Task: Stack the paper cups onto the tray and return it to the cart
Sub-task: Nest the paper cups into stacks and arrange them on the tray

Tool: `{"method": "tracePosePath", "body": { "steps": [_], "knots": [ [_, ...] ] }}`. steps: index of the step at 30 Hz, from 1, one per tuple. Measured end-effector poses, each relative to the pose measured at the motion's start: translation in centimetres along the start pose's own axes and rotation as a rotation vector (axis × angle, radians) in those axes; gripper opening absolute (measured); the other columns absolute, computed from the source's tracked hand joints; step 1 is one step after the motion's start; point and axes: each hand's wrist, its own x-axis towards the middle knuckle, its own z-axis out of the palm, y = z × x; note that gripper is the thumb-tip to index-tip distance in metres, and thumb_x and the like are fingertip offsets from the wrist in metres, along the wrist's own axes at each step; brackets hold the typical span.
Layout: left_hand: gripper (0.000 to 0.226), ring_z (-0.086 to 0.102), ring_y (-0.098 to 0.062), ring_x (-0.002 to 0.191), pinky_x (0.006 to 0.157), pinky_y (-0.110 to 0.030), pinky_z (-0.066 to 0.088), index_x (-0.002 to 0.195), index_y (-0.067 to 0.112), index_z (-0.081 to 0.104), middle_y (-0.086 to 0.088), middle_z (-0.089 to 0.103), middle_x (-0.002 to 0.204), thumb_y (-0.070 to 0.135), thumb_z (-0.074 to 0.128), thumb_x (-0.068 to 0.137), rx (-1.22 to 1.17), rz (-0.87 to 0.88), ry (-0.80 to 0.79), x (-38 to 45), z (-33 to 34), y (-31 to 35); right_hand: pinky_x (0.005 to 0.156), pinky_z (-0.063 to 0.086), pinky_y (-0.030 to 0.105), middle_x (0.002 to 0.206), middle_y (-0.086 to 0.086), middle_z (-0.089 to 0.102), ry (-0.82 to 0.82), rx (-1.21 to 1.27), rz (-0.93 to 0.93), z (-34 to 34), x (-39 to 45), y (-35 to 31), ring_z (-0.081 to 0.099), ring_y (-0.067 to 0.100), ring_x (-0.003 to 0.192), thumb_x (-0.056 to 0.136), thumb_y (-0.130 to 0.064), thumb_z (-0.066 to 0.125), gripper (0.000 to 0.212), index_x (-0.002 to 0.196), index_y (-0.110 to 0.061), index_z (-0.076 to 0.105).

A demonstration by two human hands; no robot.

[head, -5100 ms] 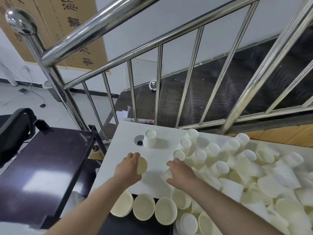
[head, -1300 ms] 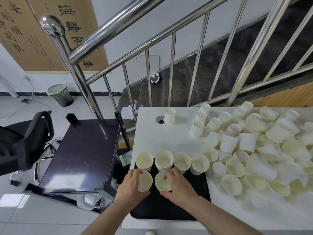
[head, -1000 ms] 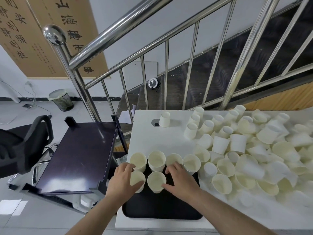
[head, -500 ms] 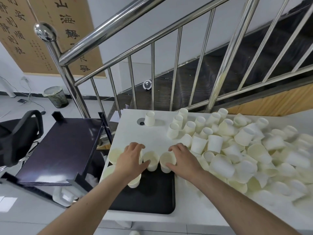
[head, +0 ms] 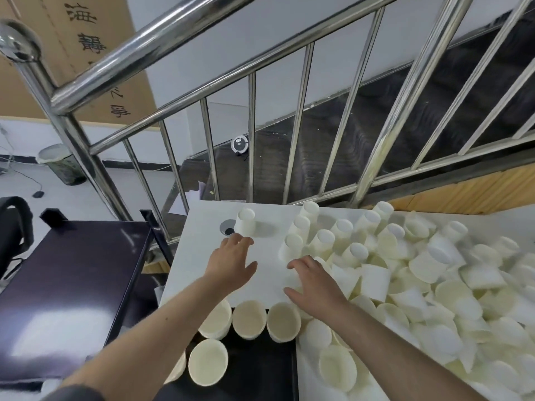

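Cream paper cups (head: 428, 287) are lying in a jumbled heap, some upright, some upturned, some tipped over, to the right of the right hand (head: 314, 280). One upturned cup (head: 245, 222) is standing alone just beyond the left hand (head: 231, 264). Below both hands, upright cups (head: 249, 318) are sitting mouth-up on the black tray (head: 260, 369). The dark cart (head: 69, 273) is standing left of the left hand.
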Motion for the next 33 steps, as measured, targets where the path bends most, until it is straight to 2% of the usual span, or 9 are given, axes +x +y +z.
{"method": "tracePosePath", "body": {
  "steps": [6,15,24,26,29,31,33],
  "knots": [
    [0.057,0.040,-0.026,0.124,0.089,-0.038,0.049,0.141,0.018,0.033,-0.006,0.034,0.141,0.035,0.054,0.091,0.065,-0.060,-0.127,7.3,1.3,-2.8,0.092,0.043,0.025,0.139,-0.006,0.035,-0.052,0.018,0.025,0.4,4.8,0.1,0.038,0.012,0.125,0.095,-0.037,0.053,0.049,0.139,-0.021,0.039],
    [0.064,0.034,-0.030,0.131,0.093,-0.039,0.046,0.148,0.024,0.020,-0.004,0.018,0.153,0.026,0.054,0.093,0.116,-0.101,-0.174,15.4,2.9,-3.7,0.091,0.040,0.023,0.137,-0.009,0.036,-0.056,0.117,0.049,0.4,9.0,0.8,0.040,0.010,0.122,0.096,-0.034,0.052,0.043,0.137,-0.023,0.041],
    [0.049,0.045,-0.027,0.119,0.088,-0.040,0.046,0.141,0.024,0.034,-0.003,0.038,0.138,0.026,0.051,0.095,0.061,-0.093,-0.201,16.7,4.5,-3.9,0.095,0.042,0.024,0.134,-0.010,0.041,-0.053,0.236,0.084,0.8,9.9,2.3,0.045,0.009,0.119,0.096,-0.030,0.052,0.039,0.134,-0.022,0.047],
    [0.051,0.047,-0.027,0.118,0.089,-0.040,0.046,0.141,0.024,0.035,-0.003,0.039,0.138,0.030,0.053,0.094,-0.003,-0.090,-0.154,15.8,4.1,-3.9,0.095,0.043,0.024,0.134,-0.009,0.044,-0.042,0.288,0.110,1.0,10.2,2.3,0.050,0.010,0.114,0.096,-0.028,0.051,0.037,0.133,-0.021,0.049],
    [0.052,0.054,-0.026,0.111,0.089,-0.040,0.048,0.141,0.025,0.039,-0.001,0.043,0.135,0.034,0.057,0.093,-0.244,-0.093,-0.063,13.5,2.7,-4.2,0.089,0.046,0.025,0.129,-0.006,0.049,0.000,0.439,0.213,1.2,10.6,2.0,0.057,0.011,0.090,0.098,-0.026,0.051,0.038,0.135,-0.020,0.048],
    [0.051,0.056,-0.022,0.106,0.089,-0.035,0.049,0.137,0.025,0.044,-0.002,0.048,0.129,0.034,0.062,0.090,-0.486,-0.079,-0.015,11.6,1.9,-4.1,0.078,0.049,0.025,0.125,-0.005,0.052,0.016,0.595,0.319,1.2,10.9,1.6,0.061,0.013,0.081,0.098,-0.028,0.051,0.039,0.136,-0.018,0.047],
    [0.047,0.057,-0.016,0.105,0.082,-0.027,0.052,0.132,0.027,0.047,0.001,0.052,0.123,0.032,0.065,0.089,-0.706,-0.083,-0.005,9.4,1.2,-3.6,0.062,0.045,0.023,0.116,-0.004,0.057,0.019,0.787,0.387,0.9,11.1,1.0,0.065,0.013,0.069,0.099,-0.028,0.049,0.033,0.130,-0.015,0.051]
  ]
}}
